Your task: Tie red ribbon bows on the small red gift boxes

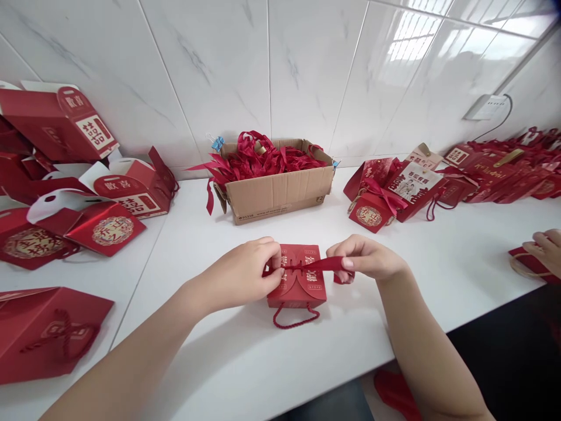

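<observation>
A small red gift box (302, 292) with gold characters lies on the white table, its rope handle (297, 324) looped toward me. Across its top runs a dark red ribbon (322, 264), crossed or knotted over the middle of the lid. My left hand (256, 272) is closed at the box's left side, pinching one end of the ribbon. On the right, my right hand (366, 258) grips the other end between thumb and fingers, and the ribbon is stretched between the two hands.
Behind the box stands a cardboard box (280, 196) full of red ribbons (272, 158). Red gift boxes are stacked at left (107, 228); more gift boxes (401, 190) stand at right. Another person's hand (547, 245) rests on a red item at the right edge.
</observation>
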`<state>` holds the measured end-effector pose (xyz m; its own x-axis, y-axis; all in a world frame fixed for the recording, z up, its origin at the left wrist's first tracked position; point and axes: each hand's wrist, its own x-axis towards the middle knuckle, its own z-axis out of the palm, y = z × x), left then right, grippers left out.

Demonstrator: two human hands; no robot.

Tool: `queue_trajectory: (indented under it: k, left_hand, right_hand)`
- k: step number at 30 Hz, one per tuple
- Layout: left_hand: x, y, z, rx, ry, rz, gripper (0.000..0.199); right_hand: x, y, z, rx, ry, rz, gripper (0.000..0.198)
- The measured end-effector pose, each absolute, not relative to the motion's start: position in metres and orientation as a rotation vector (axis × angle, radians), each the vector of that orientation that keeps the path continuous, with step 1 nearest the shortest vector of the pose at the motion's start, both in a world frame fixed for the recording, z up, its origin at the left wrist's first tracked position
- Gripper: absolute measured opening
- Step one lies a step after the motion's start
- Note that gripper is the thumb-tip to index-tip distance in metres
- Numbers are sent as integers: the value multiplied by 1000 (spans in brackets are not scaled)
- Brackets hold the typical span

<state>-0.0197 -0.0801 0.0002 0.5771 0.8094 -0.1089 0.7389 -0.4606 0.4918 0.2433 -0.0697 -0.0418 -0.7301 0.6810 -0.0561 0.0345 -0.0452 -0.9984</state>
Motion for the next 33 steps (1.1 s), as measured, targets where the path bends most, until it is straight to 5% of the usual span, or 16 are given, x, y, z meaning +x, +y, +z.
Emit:
queue_trajectory:
  k: [19, 33]
  left_hand:
    - [-11, -91, -1, 2130, 1309, 274, 16]
    - [-16, -91, 2, 2168, 1287, 267, 21]
  right_hand:
    - [203, -80, -54, -522, -1202, 1527, 20]
    - [177, -97, -51, -686, -1364, 1338, 16]
